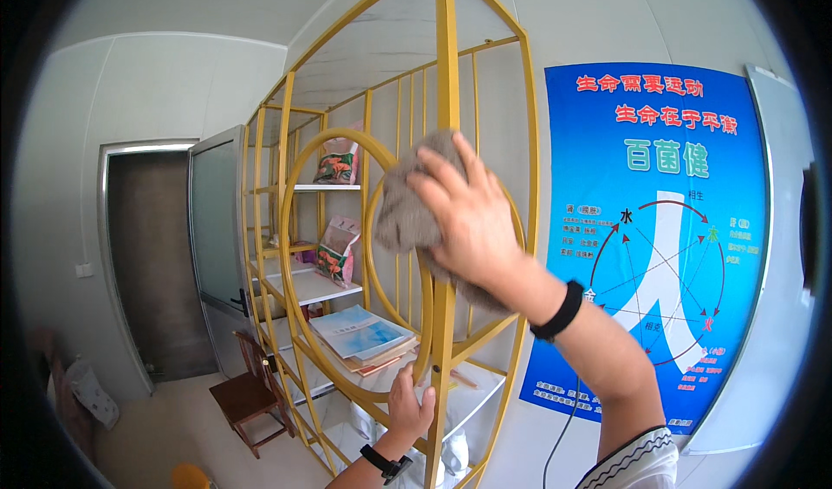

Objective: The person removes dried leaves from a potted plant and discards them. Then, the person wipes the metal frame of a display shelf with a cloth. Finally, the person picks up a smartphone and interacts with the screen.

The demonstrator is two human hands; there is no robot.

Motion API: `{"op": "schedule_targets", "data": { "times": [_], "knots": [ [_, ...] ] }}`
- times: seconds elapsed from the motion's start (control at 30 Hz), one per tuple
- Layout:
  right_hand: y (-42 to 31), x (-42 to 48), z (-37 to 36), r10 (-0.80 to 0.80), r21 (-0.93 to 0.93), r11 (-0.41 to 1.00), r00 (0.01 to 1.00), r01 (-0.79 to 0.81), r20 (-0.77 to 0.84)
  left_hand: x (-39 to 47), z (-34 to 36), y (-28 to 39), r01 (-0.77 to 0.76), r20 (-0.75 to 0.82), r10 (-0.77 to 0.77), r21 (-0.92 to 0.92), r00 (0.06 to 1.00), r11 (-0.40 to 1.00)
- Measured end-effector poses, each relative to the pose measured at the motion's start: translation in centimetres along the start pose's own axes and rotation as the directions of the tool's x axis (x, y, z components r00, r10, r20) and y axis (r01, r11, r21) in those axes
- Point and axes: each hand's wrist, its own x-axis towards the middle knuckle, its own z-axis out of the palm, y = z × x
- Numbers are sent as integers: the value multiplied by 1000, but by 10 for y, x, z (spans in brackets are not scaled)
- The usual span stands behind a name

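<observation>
My right hand (478, 219) presses a grey-brown cloth (403, 209) around the front corner post (445, 339) of a gold-coloured metal shelf unit. Part of the cloth hangs below my palm, behind the wrist with a black band. Lower down, my left hand (409, 404) grips the bottom right of the large gold ring (290, 261) in the unit's front; a dark watch is on that wrist. Inside, beyond the ring, a stack of books and booklets (364, 336) lies on a white marbled shelf board (478, 391).
Two printed bags (338, 252) (338, 161) stand on white side shelves. A wooden chair (250, 391) is left of the unit, before an open door (218, 222). A blue poster (650, 242) with writing and a whiteboard (747, 359) are at right. A yellow stool (190, 477) shows at the bottom.
</observation>
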Motion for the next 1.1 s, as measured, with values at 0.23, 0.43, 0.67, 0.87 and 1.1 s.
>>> {"op": "schedule_targets", "data": {
  "times": [0.23, 0.43, 0.67, 0.87, 1.1],
  "knots": [
    [-24, -63, -3, -150, 164, 979, 975, 123, 165, -7, 6, -7, -6, -20, 7, 32, 1000, 999],
    [-5, -101, -1, -336, 386, 879, 938, 280, 85, -12, 12, -21, -6, -34, 9, 88, 999, 996],
    [89, -145, -3, 13, 239, 971, 1000, -18, 23, -12, 14, -10, 47, -108, -48, -4, 993, 999],
    [166, -227, 73, 533, 215, 818, 843, -534, 69, -10, 21, -10, 54, -116, -58, -33, 992, 998],
    [189, -195, 120, 459, -13, 888, 887, -459, 55, -14, 11, -2, 202, -49, -207, -89, 977, 975]
  ]
}}
